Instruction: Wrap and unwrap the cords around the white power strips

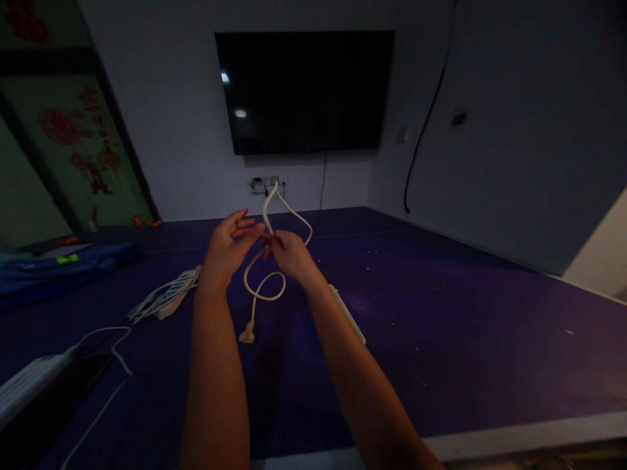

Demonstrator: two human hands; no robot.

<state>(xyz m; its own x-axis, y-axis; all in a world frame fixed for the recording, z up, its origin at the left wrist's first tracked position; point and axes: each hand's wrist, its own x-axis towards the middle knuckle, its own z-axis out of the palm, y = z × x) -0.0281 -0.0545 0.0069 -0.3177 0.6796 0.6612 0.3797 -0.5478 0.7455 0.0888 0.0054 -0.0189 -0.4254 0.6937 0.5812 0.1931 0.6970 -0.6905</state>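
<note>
A white power cord rises in a loop above the purple surface, then coils below my hands to a plug at its end. My right hand is closed in a pinch around the cord. Just to its left, my left hand has its fingers apart, with the thumb tip beside the cord; whether it touches, I cannot tell. A white power strip shows past my right forearm, which partly hides it.
A second power strip with a bundled cord lies to the left. Nearer are a white strip-like object and blue cloth. A television hangs above wall sockets; a black cable hangs at right.
</note>
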